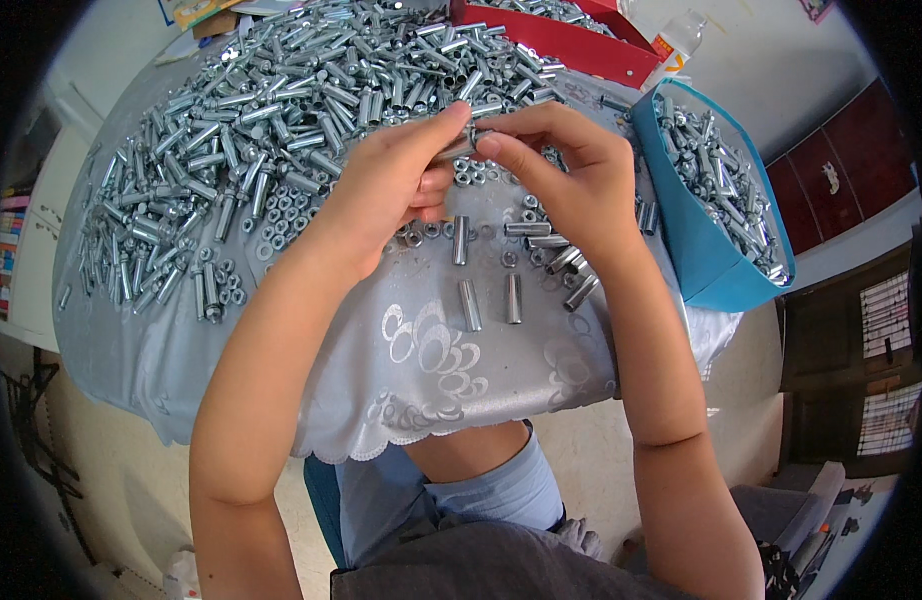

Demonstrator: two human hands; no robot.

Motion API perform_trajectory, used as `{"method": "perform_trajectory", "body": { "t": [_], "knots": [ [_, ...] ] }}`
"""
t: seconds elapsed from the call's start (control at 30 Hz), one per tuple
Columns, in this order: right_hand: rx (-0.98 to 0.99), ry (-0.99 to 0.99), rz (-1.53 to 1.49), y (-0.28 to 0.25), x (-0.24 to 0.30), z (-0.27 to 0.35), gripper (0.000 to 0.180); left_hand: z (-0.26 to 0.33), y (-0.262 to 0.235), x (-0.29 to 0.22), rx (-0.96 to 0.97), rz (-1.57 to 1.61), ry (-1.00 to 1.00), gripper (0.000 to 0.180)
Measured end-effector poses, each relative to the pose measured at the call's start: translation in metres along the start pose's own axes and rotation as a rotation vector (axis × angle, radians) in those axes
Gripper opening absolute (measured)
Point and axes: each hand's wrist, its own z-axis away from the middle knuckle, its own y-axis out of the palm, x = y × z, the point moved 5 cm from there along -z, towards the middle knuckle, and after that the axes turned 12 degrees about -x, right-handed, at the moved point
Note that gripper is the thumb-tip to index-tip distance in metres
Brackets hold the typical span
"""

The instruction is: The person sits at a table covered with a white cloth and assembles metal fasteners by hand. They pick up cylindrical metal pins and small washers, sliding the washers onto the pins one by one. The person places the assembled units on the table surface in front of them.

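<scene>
Between my two hands is a shiny metal expansion bolt [457, 150], held nearly level over the table. My left hand [383, 190] is closed around its sleeve, thumb on top and fingers curled below. With thumb and forefinger my right hand [586, 170] pinches its right end, where a small dark ring-like piece shows between the fingertips; whether that is a nut or a washer I cannot make out. Below the hands, loose metal sleeves [514, 298] lie on the cloth. Hex nuts [289, 212] are scattered left of my left wrist, with more behind the hands.
A large heap of expansion bolts [311, 90] covers the far and left table. At right stands a blue bin [696, 245] filled with bolts; a red box [581, 50] with more sits at the back beside a plastic bottle [681, 40]. The grey patterned tablecloth [431, 350] hangs over the near edge.
</scene>
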Motion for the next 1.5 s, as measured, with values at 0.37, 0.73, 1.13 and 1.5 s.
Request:
{"method": "perform_trajectory", "body": {
  "t": [0.37,0.73,1.13,1.5],
  "knots": [
    [0.017,0.218,-0.299,-0.002,0.001,-0.002,0.010,0.004,0.011,-0.001,0.045,0.020,0.055,0.040],
    [-0.006,0.285,-0.376,0.001,0.000,0.000,0.012,0.003,0.010,-0.001,0.192,0.202,-0.074,0.027],
    [-0.004,0.110,0.340,-0.007,-0.012,-0.001,0.019,-0.003,-0.001,0.000,0.032,0.426,-0.163,0.018],
    [0.178,-0.110,0.702,-0.001,-0.042,0.008,0.022,-0.005,-0.007,0.005,-0.079,0.341,-0.184,0.019]
  ]
}}
